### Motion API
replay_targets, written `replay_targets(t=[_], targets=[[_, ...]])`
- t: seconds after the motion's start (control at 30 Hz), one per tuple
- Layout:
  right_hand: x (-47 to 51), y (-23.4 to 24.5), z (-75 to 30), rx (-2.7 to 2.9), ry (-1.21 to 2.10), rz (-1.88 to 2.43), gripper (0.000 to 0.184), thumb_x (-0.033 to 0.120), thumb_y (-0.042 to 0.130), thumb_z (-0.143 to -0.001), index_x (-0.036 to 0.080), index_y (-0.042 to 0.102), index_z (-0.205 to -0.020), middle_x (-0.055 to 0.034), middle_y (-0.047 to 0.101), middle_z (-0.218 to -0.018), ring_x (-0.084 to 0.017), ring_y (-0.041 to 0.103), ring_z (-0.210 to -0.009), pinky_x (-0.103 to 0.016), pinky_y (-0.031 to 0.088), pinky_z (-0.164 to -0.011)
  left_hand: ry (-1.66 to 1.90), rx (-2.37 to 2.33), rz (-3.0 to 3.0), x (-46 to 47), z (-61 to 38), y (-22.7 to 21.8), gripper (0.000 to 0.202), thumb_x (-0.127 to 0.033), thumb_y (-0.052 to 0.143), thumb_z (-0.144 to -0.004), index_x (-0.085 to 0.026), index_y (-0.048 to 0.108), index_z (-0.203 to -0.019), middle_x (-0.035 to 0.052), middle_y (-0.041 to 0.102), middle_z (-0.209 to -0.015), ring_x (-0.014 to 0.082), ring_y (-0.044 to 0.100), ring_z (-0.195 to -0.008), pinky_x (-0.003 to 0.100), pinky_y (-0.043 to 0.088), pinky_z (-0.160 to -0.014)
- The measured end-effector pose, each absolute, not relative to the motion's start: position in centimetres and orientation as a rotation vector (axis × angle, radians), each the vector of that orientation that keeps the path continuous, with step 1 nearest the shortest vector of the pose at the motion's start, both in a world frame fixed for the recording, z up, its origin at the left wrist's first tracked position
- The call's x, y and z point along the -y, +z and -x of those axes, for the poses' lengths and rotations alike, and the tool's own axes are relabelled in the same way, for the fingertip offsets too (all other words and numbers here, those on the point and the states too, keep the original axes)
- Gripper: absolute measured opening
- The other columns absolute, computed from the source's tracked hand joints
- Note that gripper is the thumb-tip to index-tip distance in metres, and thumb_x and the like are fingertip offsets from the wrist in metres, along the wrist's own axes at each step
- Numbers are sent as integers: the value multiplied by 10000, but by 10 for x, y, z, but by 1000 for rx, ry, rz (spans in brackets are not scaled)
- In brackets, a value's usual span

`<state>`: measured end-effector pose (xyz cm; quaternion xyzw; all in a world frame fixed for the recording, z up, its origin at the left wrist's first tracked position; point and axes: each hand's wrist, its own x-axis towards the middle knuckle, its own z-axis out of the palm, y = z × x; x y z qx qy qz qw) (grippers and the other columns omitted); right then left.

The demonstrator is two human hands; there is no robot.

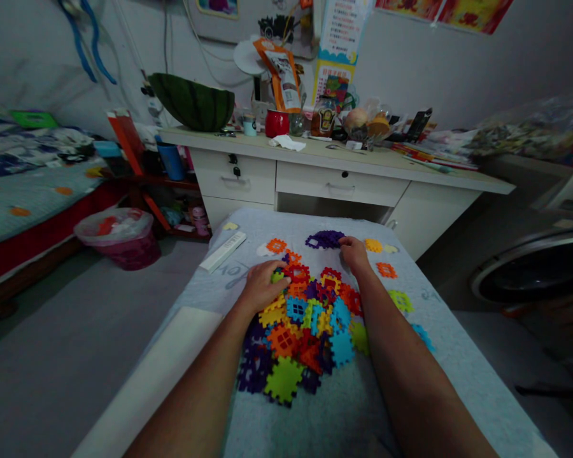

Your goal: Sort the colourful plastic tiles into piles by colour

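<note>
A heap of colourful plastic interlocking tiles (pixel 296 310) with notched edges lies in the middle of the cloth-covered table (pixel 458 381). At the heap's upper left is my left hand (pixel 263 285), its thumb and fingers curled round a green tile (pixel 277 277). Farther back, my right hand (pixel 354 253) has its fingertips closed at the right end of a group of purple tiles (pixel 325 239). Single tiles lie along the right side: a yellow one (pixel 373 245), an orange-red one (pixel 386 270), a lime green one (pixel 401 300) and a blue one (pixel 423 337).
A white bar-shaped object (pixel 223 252) lies at the table's left. Behind stands a white desk (pixel 239 172) bearing a watermelon half (pixel 191 102), a red mug (pixel 277 123) and jars. A pink bin (pixel 124 245) is on the floor at left, a washing machine (pixel 530 254) at right.
</note>
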<state>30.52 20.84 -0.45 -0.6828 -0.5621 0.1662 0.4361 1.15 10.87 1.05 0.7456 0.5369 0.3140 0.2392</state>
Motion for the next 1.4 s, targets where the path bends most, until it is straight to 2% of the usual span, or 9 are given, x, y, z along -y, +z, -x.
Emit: replay_targets(t=[0.23,0.43,0.63,0.87,0.97,1.07,1.17,1.3,1.4], targets=[[-201,20,-286,1560,351,1712,315,72,497,-705,162,698,-930,-57,709,-927,-192,639,-882,-345,489,-875,898,-1544,-2020,-111,-11,6,390,-372,634,-771,-249,638,-1141,64,582,-1330,279,483,-1294,466,341,-1111],[-177,35,-224,2219,396,1265,316,150,518,-862,170,662,-1142,-99,671,-1207,-217,588,-1127,-371,415,-1025,865,-1541,-2014,-108,-13,9,517,-361,618,-797,-182,558,-1279,120,589,-1341,297,498,-1280,462,343,-1114],[-167,19,-196,2452,343,1304,480,123,464,-888,187,537,-1358,-108,585,-1367,-252,494,-1247,-415,336,-1066,857,-1523,-2004,-107,-14,12,561,-357,635,-788,-211,517,-1317,93,635,-1295,280,552,-1239,479,355,-1107],[-169,25,-200,2528,253,1338,473,126,483,-869,148,564,-1334,-147,610,-1214,-241,518,-1114,-384,351,-1000,830,-1499,-2013,-106,-14,14,579,-356,629,-788,-206,499,-1332,94,624,-1320,279,543,-1256,471,355,-1106],[-169,31,-203,2467,293,1333,338,130,526,-847,139,680,-1149,-130,632,-1056,-229,539,-1014,-364,381,-946,827,-1507,-2001,-105,-14,14,589,-356,626,-792,-208,487,-1345,95,616,-1333,281,525,-1275,484,331,-1118],[-170,37,-210,2359,449,1255,200,104,594,-780,144,710,-939,-75,636,-926,-191,548,-920,-314,414,-868,822,-1506,-1992,-105,-14,15,587,-360,630,-793,-229,485,-1347,82,634,-1308,277,523,-1276,490,318,-1122],[-170,41,-217,2186,709,1202,167,99,634,-710,156,685,-859,-14,624,-830,-140,545,-772,-256,430,-737,815,-1503,-1997,-105,-14,15,574,-369,631,-793,-238,495,-1335,74,645,-1290,274,535,-1262,485,326,-1116],[-168,49,-225,1956,1160,1107,119,240,677,-705,162,658,-794,32,608,-681,-106,517,-614,-218,416,-606,809,-1496,-2008,-106,-13,14,514,-377,620,-795,-235,543,-1283,66,645,-1287,270,547,-1247,457,347,-1109],[-165,53,-227,1862,1257,1079,165,312,699,-685,157,669,-733,32,618,-648,-95,508,-588,-211,411,-593,817,-1489,-2012,-107,-13,13,493,-387,619,-792,-240,565,-1260,60,643,-1291,269,547,-1248,446,354,-1109]])
